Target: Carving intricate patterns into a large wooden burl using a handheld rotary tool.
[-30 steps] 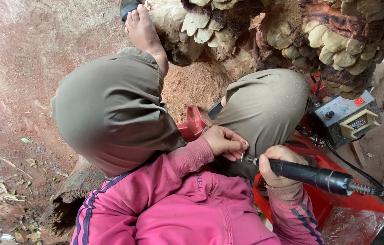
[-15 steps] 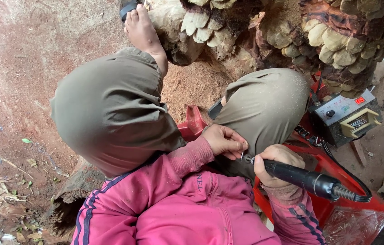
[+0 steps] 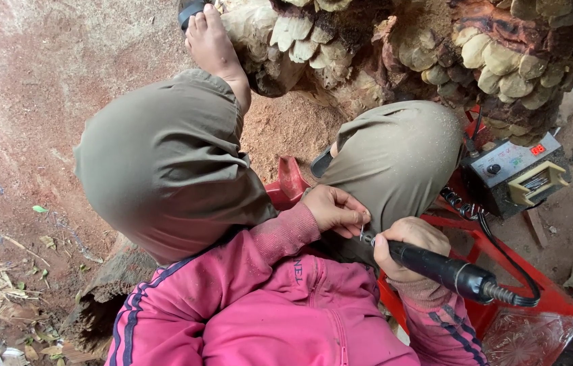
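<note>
The right hand wraps its fingers round a black rotary handpiece, gripping it near the front end. The tool lies across the lap, just above the red stool, its tip pointing toward the left hand. The left hand's fingers are pinched narrow at a small metal bit at the tool's tip, against the right knee. A coiled black cord runs from the handpiece's rear to a grey control box standing on the ground near the carved wood. Sawdust lies between the knees. A bare foot rests beside the carving.
</note>
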